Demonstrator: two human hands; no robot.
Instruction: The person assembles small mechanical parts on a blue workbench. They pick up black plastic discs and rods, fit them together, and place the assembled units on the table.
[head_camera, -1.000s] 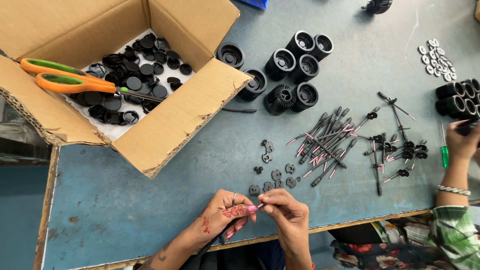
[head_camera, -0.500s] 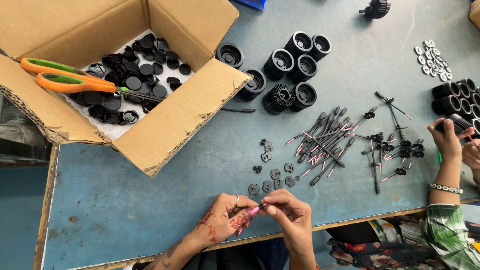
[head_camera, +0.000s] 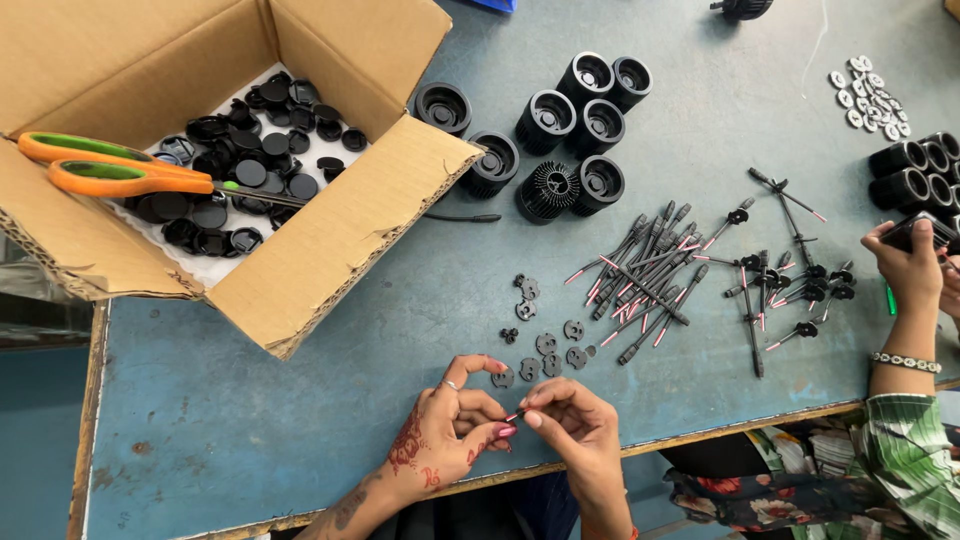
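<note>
Left hand (head_camera: 448, 425) and right hand (head_camera: 570, 425) both pinch one thin black pin with a pink tip (head_camera: 516, 414), held just above the near edge of the blue desk (head_camera: 300, 400). It's tiny and mostly hidden by fingers, so a slip could drop it off the edge. Small black slotted discs (head_camera: 545, 345) lie close by.
</note>
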